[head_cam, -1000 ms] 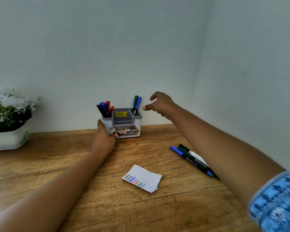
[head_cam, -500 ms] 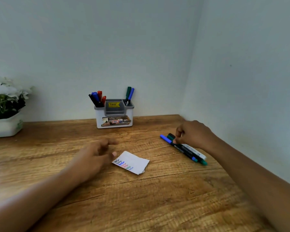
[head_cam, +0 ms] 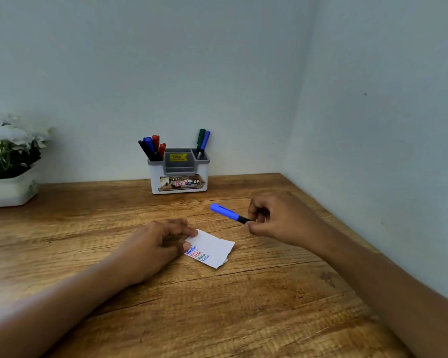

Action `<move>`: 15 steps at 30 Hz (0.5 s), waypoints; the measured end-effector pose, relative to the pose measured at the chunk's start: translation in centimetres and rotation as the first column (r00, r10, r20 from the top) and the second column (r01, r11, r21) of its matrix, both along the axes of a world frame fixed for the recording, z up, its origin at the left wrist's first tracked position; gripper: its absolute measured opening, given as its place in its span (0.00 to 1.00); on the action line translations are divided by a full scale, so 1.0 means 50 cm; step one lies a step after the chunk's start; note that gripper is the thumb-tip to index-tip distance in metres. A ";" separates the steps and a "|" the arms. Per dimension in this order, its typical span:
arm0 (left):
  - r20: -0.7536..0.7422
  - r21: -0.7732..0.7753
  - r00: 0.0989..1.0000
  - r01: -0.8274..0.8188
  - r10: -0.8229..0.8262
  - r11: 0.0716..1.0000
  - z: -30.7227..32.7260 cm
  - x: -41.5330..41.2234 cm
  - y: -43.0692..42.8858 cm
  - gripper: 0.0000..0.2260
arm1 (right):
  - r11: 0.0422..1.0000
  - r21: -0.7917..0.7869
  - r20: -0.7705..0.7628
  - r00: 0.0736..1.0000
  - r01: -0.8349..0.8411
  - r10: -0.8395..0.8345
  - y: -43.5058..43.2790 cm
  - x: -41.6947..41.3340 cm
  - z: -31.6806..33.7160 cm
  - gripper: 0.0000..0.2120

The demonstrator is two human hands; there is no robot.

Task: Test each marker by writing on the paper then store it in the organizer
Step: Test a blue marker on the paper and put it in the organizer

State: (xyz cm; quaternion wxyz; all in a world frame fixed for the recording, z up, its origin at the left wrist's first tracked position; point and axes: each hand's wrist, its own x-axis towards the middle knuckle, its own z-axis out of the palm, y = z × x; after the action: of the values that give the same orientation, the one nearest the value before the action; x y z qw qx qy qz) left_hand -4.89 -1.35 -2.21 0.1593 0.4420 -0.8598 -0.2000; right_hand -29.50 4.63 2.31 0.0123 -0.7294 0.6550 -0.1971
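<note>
Pale walls meet in a corner above a wooden desk (head_cam: 243, 306), where a blue-capped marker (head_cam: 228, 213) is pinched by its black barrel in the right hand (head_cam: 277, 220), fingers closed around it, the cap pointing away to that hand's left and raised off the wood. Just below and left of that hand, a small white paper (head_cam: 212, 248) bearing lines of blue, red and green writing is pinned at its corner by the fingertips of the left hand (head_cam: 153, 246), which is pressed flat on it. Beyond both hands, against the wall, a white-and-grey organizer (head_cam: 179, 174) is seen with markers standing in its two outer compartments. Far to the left hand's side, a potted white flower (head_cam: 8, 161) is set.
</note>
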 end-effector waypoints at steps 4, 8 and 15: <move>-0.073 0.006 0.997 -0.020 0.021 1.000 0.004 -0.002 0.009 0.17 | 0.982 -0.103 -0.067 0.986 -0.157 0.150 0.011 0.023 -0.004 0.04; -0.278 -0.016 0.960 -0.004 0.000 1.000 0.025 -0.011 0.035 0.21 | 0.956 -0.162 -0.142 0.964 -0.245 0.223 0.013 0.031 -0.007 0.06; -0.307 -0.126 0.951 0.004 -0.042 0.992 0.045 -0.030 0.040 0.07 | 0.863 -0.363 -0.249 0.929 -0.351 0.274 0.019 0.041 -0.005 0.06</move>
State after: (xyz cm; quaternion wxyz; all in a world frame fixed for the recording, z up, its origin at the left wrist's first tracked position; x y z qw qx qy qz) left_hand -6.37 0.63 0.02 0.3165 0.3845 -0.8401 -0.2149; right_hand -27.47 5.59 2.05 -0.1677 -0.8283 0.4712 -0.2524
